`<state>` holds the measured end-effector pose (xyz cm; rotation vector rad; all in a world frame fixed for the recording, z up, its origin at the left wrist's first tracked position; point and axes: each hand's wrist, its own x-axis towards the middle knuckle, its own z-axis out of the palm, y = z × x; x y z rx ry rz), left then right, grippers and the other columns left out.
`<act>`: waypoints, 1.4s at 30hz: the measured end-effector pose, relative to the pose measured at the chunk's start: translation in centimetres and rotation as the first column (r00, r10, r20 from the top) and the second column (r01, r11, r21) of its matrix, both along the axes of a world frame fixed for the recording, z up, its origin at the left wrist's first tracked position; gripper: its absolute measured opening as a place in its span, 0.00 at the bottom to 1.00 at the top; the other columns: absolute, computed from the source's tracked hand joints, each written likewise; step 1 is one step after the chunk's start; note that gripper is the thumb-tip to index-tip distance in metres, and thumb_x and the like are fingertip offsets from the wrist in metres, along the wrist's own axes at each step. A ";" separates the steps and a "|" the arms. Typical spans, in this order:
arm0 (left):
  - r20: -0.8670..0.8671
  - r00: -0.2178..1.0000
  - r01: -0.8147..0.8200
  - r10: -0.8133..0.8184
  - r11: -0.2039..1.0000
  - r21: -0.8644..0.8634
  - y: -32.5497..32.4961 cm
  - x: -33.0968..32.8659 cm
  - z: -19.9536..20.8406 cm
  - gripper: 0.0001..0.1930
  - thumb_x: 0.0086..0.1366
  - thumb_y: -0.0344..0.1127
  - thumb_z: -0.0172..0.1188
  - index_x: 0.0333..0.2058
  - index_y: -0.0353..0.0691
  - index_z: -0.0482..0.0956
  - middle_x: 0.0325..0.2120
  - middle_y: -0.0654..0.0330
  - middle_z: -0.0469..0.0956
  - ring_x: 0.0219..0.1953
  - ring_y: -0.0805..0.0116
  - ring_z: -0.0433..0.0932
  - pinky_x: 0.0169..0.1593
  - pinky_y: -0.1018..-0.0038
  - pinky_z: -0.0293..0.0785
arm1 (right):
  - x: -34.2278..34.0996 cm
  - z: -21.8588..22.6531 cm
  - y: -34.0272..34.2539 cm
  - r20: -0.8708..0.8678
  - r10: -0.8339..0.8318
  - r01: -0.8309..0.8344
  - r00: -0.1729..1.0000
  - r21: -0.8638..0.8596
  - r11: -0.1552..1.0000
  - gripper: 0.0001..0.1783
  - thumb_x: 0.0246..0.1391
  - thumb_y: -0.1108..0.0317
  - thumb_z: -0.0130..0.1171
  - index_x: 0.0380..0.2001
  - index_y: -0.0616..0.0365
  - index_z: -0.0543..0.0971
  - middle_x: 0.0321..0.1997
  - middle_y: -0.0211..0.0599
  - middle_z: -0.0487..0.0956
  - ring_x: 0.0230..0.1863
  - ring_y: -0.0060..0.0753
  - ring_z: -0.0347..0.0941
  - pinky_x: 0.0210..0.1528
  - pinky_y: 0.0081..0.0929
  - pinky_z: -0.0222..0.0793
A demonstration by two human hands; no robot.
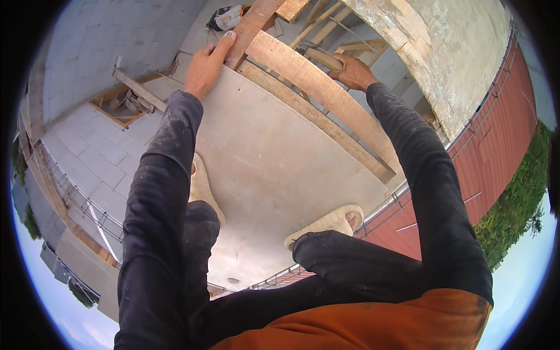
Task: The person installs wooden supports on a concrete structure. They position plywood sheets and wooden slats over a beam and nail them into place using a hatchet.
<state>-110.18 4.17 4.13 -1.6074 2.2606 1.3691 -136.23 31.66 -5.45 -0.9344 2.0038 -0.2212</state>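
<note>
My left hand [206,65] is at the far left corner of a pale brown sheet panel [262,151]. Its thumb points toward a wooden beam [243,36], and its fingers curl out of sight over the panel's edge. Farther right, my right hand [353,72] is closed around a short, thick wooden piece [322,58], held above the open gap; its lower end is hidden in the palm. Between my arms a long plank [326,90] crosses along the panel's far edge, with a second timber [321,119] beside it.
My feet in beige slippers [326,224] are on the panel. Beyond the plank, an open gap shows timber props [326,26] below. A stained sheet [449,52] lies at the far right, near a red metal roof [496,128]. Left is a framed opening [125,108] in pale blockwork.
</note>
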 end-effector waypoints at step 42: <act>0.123 0.985 0.125 -0.121 0.992 -0.025 0.2 -0.9 1.0 0.47 0.66 0.77 0.48 0.50 0.29 0.83 0.43 0.43 0.83 0.48 0.52 0.81 0.56 0.65 0.71 | 2.8 -1.1 -2.3 0.190 0.328 -0.339 0.925 0.025 0.941 0.22 0.63 0.49 0.57 0.51 0.51 0.85 0.47 0.45 0.86 0.48 0.49 0.83 0.50 0.43 0.75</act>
